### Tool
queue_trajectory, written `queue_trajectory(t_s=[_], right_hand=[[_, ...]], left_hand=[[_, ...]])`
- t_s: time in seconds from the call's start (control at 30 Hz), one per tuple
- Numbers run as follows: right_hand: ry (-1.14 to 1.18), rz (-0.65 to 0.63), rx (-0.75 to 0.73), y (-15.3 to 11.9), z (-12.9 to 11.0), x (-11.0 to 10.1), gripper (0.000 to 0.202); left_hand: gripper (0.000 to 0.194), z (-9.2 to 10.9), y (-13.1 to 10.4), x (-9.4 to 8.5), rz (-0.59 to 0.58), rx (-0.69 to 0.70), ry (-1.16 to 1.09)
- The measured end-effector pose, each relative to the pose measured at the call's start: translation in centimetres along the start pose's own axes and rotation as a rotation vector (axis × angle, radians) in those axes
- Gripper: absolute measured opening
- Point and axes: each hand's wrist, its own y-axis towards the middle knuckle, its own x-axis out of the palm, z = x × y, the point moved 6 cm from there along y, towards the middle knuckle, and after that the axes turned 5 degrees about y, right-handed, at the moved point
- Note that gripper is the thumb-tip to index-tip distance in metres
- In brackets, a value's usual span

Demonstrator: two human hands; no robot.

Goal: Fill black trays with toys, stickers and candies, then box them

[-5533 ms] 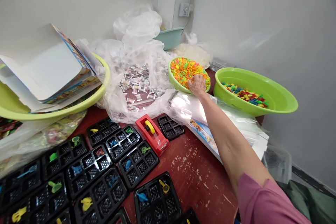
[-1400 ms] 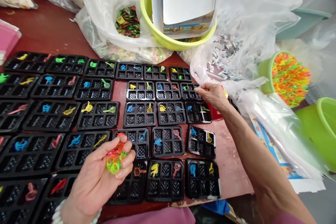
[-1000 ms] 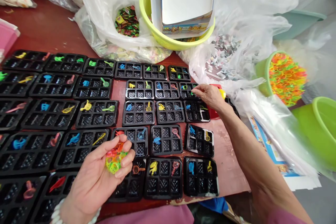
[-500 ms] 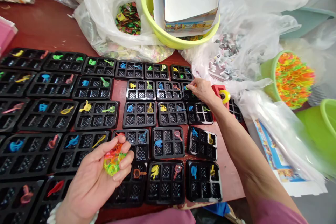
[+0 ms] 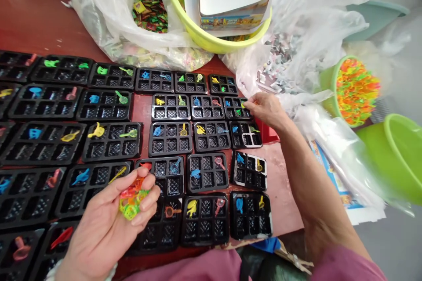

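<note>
- Holding a loose cluster of small plastic pieces (image 5: 133, 199), the left hand (image 5: 105, 221) is cupped palm up, fingers half curled; a tilt or slackened finger could spill some.
- Thumb and fingertips of the right hand (image 5: 267, 109) meet at the right end of a black tray (image 5: 230, 113); I cannot tell whether they grip the yellowish bit showing there. A piece let go off-centre might land in the wrong compartment.
- Just nearer lies another tray (image 5: 236, 139); a dropped wrist could nudge it across the worktop (image 5: 285, 204).
- Farther right, a heaped green tub (image 5: 329, 92) might shed pieces if knocked.
</note>
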Motion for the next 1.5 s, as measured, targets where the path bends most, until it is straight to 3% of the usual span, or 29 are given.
queue_trajectory(t_s=[0.2,0.43,0.57,0.73,0.83,1.1,1.37,1.5], right_hand=[[0.027,-0.149,0.021,-6.7,2.3,-0.2,0.02],[0.127,-0.193,0.019,-8.8,3.4,1.3,0.017],[0.399,-0.174,0.135,-9.6,4.1,1.5,0.02],[0.928,-0.214,0.336,-11.8,4.4,1.4,0.025],[1.038,-0.207,0.374,-13.2,4.7,1.3,0.035],[0.796,-0.137,0.212,-15.9,6.1,1.7,0.036],[0.5,-0.098,-0.086,-18.3,5.1,1.8,0.021],[0.383,-0.078,-0.084,-19.4,4.8,2.1,0.019]], left_hand=[[0.023,-1.0,0.0,0.4,-0.05,-0.007,0.033],[0.024,-2.3,-1.1,0.4,-0.058,-0.002,0.073],[0.026,-2.7,-1.6,0.4,-0.074,0.014,0.068],[0.026,-2.9,-2.0,0.4,-0.111,0.039,0.081],[0.027,-3.0,-2.3,0.5,-0.132,0.053,0.098],[0.027,-3.5,-2.7,0.3,-0.143,0.065,0.12],[0.028,-3.8,-3.1,0.1,-0.148,0.063,0.118],[0.03,-3.8,-3.2,-0.2,-0.137,0.08,0.123]])
